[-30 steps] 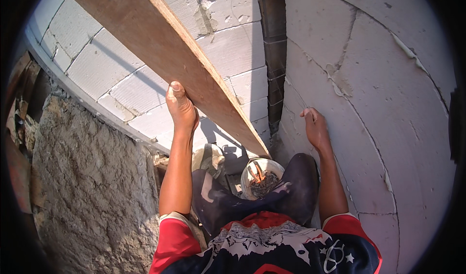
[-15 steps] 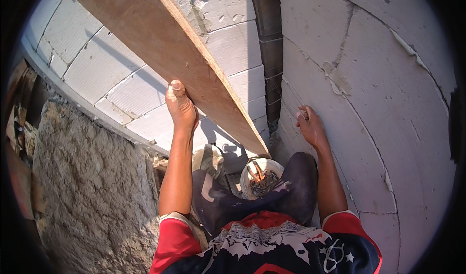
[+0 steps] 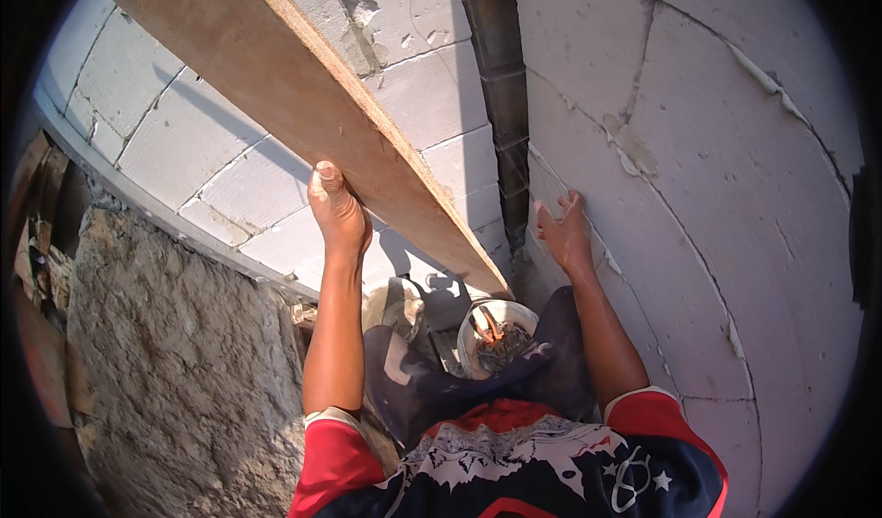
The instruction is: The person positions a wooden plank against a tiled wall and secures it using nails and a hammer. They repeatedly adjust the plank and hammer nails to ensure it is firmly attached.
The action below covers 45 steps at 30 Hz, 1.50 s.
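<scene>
A long brown wooden board (image 3: 303, 105) slants from the upper left down to the bucket near my knees. My left hand (image 3: 337, 210) grips its left edge, thumb on the face toward me; the other fingers are hidden behind the board. My right hand (image 3: 567, 233) is in front of the right-hand block wall (image 3: 707, 206), its fingers apart and bent. Nothing plainly shows in it; whether it touches the wall I cannot tell. Between my knees stands a white bucket (image 3: 530, 315) holding pliers with orange handles (image 3: 489, 325) and a heap of dark nails.
Ahead is a second wall of pale blocks (image 3: 230, 178). A dark vertical gap with metal bars (image 3: 501, 77) parts the two walls. Left of the white bucket is another pail (image 3: 395, 305) with greyish material. Rough grey stone-like ground (image 3: 175, 334) lies at left, with wooden scraps (image 3: 37, 242) beyond.
My right hand has shifted slightly left and its fingers have spread. My left hand still grips the board, which sits a little further left in the picture as the view shifted.
</scene>
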Available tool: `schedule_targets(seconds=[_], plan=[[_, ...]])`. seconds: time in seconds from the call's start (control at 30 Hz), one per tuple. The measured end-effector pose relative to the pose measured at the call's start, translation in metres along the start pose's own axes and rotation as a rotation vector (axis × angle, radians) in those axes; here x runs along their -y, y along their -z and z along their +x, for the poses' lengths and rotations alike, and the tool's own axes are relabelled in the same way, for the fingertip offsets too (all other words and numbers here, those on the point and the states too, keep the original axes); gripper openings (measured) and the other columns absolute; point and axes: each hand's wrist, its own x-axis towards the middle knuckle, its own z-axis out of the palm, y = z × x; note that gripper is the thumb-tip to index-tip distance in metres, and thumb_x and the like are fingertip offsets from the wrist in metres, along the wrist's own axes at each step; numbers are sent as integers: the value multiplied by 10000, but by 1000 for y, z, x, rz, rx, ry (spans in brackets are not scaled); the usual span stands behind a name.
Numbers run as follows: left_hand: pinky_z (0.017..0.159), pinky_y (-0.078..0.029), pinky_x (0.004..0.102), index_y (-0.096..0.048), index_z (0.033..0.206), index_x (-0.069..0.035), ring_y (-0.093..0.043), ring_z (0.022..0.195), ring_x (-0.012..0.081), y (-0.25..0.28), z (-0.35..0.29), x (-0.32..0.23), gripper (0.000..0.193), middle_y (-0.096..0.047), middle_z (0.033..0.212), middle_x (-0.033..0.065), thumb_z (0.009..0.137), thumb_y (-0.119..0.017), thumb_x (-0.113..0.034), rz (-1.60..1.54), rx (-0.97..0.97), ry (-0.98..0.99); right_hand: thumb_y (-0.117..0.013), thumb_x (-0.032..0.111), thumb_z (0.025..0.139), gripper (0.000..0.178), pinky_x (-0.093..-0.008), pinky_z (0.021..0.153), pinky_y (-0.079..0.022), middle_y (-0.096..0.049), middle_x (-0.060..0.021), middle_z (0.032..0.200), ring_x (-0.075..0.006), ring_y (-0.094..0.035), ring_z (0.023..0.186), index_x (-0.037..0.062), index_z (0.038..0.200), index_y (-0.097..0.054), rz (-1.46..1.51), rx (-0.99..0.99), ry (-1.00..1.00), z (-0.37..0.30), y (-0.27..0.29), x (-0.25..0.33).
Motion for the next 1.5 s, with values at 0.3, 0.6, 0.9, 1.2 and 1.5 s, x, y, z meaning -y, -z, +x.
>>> schedule_targets(seconds=[0.3, 0.6, 0.9, 1.2, 1.5], plan=[[1002, -482, 376, -486, 1340, -7, -594, 1147, 204, 1, 0, -3, 829, -615, 1220, 89, 886, -624, -687, -5, -3, 5, -706, 285, 946, 632, -372, 771, -562, -584, -220, 1283, -243, -706, 843, -21, 1397, -385, -53, -39, 75, -7, -5, 26], [948, -493, 355, -503, 1272, -5, -597, 1088, 190, 3, -4, 7, 793, -609, 1157, 76, 895, -594, -697, 44, -47, -39, -671, 257, 942, 492, -466, 1025, -478, -593, -261, 1305, -424, -610, 1159, 4, 1333, -513, -279, 144, 287, 60, -75, -5], [606, -474, 255, -488, 958, -103, -533, 666, 120, 38, -7, 18, 598, -497, 741, 15, 859, -606, -681, -70, -96, -129, -571, 284, 1020, 384, -394, 862, -565, -660, -153, 998, -283, -677, 938, -10, 1265, -540, -123, 310, -191, 70, -131, -45], [641, -452, 257, -483, 968, -115, -516, 715, 125, 35, -9, 7, 213, -490, 790, -3, 978, -678, -202, -158, 5, -111, -511, 231, 1073, 173, -449, 915, -578, -572, 0, 832, -182, -630, 825, 75, 1044, -581, 1444, 966, -377, 24, -61, 48], [611, -451, 254, -495, 949, -124, -509, 680, 107, 16, 0, 18, 602, -489, 781, -24, 817, -650, -690, -83, -65, -36, -420, 88, 1037, 318, -276, 613, -500, -561, -51, 943, -98, -514, 671, -10, 1333, -482, 938, 823, -259, 24, -58, 91]])
